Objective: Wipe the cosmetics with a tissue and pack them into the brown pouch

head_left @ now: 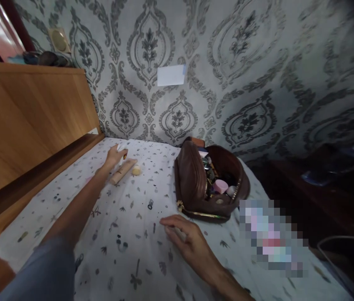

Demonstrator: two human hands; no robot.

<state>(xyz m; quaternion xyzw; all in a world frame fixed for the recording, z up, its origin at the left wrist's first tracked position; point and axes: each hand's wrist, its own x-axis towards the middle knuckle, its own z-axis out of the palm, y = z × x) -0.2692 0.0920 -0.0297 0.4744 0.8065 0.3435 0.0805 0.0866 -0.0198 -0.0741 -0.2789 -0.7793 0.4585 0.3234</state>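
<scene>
wooden board (32, 96): borders the bed's far left side; keep the left forearm above the sheet (142, 196) so the cloth does not drag.
left hand (113, 156): reaches far out, its fingertips at a slim dark-and-orange item (125, 155); whether they grip it or only touch it, i cannot tell. a light pinch near its middle would keep it from tipping.
beige tube (122, 172): lies slantwise on the sheet, just beside that hand; best approached from above, since a sideways brush could roll it.
small round pot (136, 170): pale, right beside the tube; leave it a little finger room.
right hand (192, 242): empty, thumb and fingers parted, low over the sheet; well placed to steady the bag's near edge.
brown bag (191, 179): on the sheet by the wall, unzipped and open, crowded inside; hold its mouth wide and lower things in gently.
pink container (221, 186): sits inside near the opening; avoid knocking it.
</scene>
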